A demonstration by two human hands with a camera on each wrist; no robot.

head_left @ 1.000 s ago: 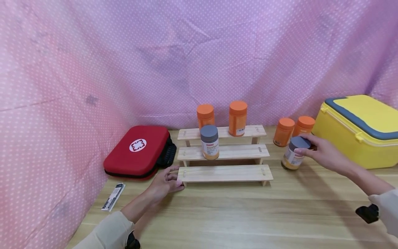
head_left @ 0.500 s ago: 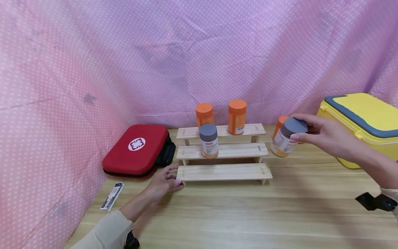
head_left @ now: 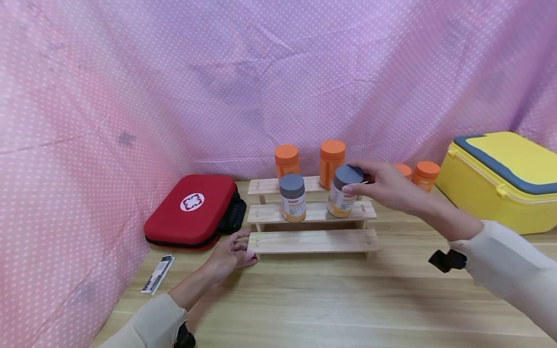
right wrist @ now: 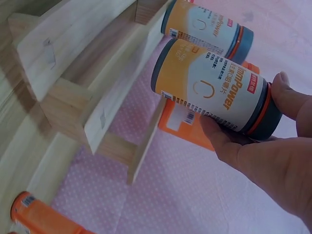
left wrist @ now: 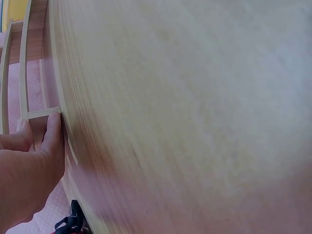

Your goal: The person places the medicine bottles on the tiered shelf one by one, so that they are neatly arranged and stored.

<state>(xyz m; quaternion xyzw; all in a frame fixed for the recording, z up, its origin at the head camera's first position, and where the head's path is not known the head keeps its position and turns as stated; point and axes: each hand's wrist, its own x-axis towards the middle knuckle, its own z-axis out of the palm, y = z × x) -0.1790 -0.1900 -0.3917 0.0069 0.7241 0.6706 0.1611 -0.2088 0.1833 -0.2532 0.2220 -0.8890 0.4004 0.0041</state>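
Observation:
A three-tier wooden display rack point(head_left: 313, 242) stands on the table. My left hand point(head_left: 228, 256) pinches the support at its lower left end; the left wrist view shows thumb and fingers around that support point(left wrist: 45, 114). My right hand point(head_left: 387, 186) grips a grey-lidded pill bottle point(head_left: 341, 199) by its lid and upper side. Tilted slightly, this bottle is right at the middle tier, toward the right end. A matching grey-lidded bottle point(head_left: 294, 207) stands on the same tier to the left. Two orange bottles point(head_left: 287, 162) point(head_left: 331, 162) occupy the top tier.
Right of the rack stand two more orange bottles point(head_left: 425, 175), partly behind my right hand and forearm. A yellow box point(head_left: 487, 193) with a grey-trimmed lid is at the far right. On the left lie a red first-aid case point(head_left: 191, 212) and a small white packet point(head_left: 158, 274).
My right hand has lifted the grey-lidded pill bottle from the table on the right and carried it left to the middle tier. The left hand has stayed at the rack.

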